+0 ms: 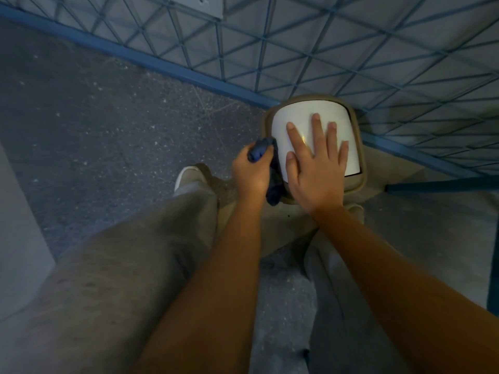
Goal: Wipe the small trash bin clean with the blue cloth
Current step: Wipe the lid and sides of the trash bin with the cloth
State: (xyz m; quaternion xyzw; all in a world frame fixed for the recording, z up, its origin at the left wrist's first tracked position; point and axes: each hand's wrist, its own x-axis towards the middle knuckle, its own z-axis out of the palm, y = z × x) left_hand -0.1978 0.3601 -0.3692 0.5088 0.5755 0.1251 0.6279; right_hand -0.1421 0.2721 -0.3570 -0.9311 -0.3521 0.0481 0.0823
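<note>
The small trash bin (297, 114) stands on the floor in a wall corner, with a white lid and a beige rim. My right hand (318, 171) lies flat on the lid, fingers straight and spread. My left hand (249, 171) grips the bunched blue cloth (272, 168) against the bin's left side. Part of the cloth hangs down below the hand, and the bin's body under the lid is mostly hidden.
A wall with a blue lattice pattern (324, 49) and a blue skirting runs behind and right of the bin. My legs in grey trousers (121, 265) and a shoe (189, 176) stand on the speckled grey floor (94, 117) to the left. A wall socket (197, 4) sits at the top.
</note>
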